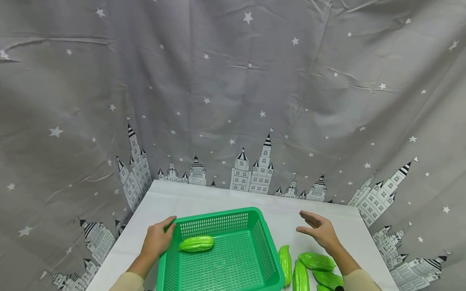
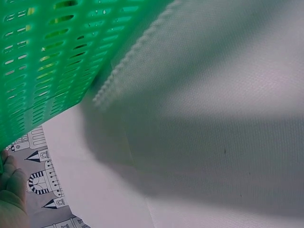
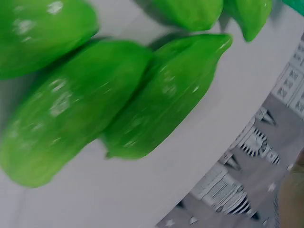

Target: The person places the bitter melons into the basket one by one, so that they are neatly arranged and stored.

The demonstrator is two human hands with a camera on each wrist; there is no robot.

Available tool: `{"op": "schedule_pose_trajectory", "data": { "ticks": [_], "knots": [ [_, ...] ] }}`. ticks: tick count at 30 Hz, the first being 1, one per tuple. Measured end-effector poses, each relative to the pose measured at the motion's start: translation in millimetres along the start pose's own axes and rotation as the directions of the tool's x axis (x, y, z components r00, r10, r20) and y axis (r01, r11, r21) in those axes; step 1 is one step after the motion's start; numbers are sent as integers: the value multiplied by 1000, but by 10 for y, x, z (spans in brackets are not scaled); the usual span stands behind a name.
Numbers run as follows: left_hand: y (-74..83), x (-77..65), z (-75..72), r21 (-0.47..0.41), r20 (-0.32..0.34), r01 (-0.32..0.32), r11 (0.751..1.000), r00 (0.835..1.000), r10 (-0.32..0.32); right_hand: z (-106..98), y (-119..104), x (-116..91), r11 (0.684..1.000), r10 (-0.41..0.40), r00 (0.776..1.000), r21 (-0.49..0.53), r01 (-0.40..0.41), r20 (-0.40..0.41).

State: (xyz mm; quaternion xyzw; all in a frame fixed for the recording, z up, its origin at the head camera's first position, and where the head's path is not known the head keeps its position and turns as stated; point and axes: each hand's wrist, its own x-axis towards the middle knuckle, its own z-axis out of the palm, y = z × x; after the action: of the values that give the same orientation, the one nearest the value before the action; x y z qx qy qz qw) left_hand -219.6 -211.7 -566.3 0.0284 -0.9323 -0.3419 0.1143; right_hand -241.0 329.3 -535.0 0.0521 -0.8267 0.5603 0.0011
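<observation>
L hand (image 1: 158, 238) grips bskt (image 1: 233, 258) rim; R hand (image 1: 322, 234) wide & empty.
1 gourd (image 1: 196, 243) in bskt, just right of L grip. R thumb & fingers apart, over table (image 1: 349, 230); bskt to its left, other gourds (image 1: 316, 262) on its nr side.

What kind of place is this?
Probably a curtained-off spot indoors: a grey curtain with printed stars and castles hangs behind and beside a white tabletop holding a green basket.

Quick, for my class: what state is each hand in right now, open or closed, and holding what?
Left hand: closed, holding one side of the green basket.
Right hand: open, holding nothing.
</observation>
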Motion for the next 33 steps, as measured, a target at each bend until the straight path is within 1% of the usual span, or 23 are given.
{"op": "schedule_pose_trajectory", "data": {
  "ticks": [5, 8, 12, 18, 20, 22, 26, 29, 33],
  "knots": [
    [21, -9, 21, 1, 26, 6, 1000, 1000, -6, -332, 98, -231, 999, 42, 998, 9, -42, -39],
    [13, -8, 19, 6, 33, 13, 1000, 999, -13, -515, 148, -353, 997, 71, 996, -10, -71, -52],
    [-6, 7, -12, 10, 27, 7, 1000, 1000, -7, -726, 214, -454, 994, 91, 994, -48, -94, -60],
    [-7, 35, -20, 12, 25, -2, 1000, 1000, 2, -994, 357, -599, 988, 145, 988, -51, -148, -55],
    [-7, 41, -13, 14, 29, -5, 1000, 1000, 4, -1050, 406, -665, 985, 165, 985, -42, -167, -46],
    [-8, 39, -10, 17, 33, -4, 1000, 999, 3, -1088, 446, -737, 983, 183, 983, -5, -183, -29],
    [-15, 30, -17, 26, 21, 1, 1000, 1000, -2, -1123, 508, -846, 979, 197, 980, 59, -196, -11],
    [-18, 32, -16, 29, 11, -4, 1000, 1000, 3, -1137, 546, -900, 978, 202, 979, 60, -201, -11],
    [-13, 48, 9, 26, 12, -20, 999, 1000, 19, -1152, 606, -986, 970, 237, 972, 62, -237, 7]
  ]
}}
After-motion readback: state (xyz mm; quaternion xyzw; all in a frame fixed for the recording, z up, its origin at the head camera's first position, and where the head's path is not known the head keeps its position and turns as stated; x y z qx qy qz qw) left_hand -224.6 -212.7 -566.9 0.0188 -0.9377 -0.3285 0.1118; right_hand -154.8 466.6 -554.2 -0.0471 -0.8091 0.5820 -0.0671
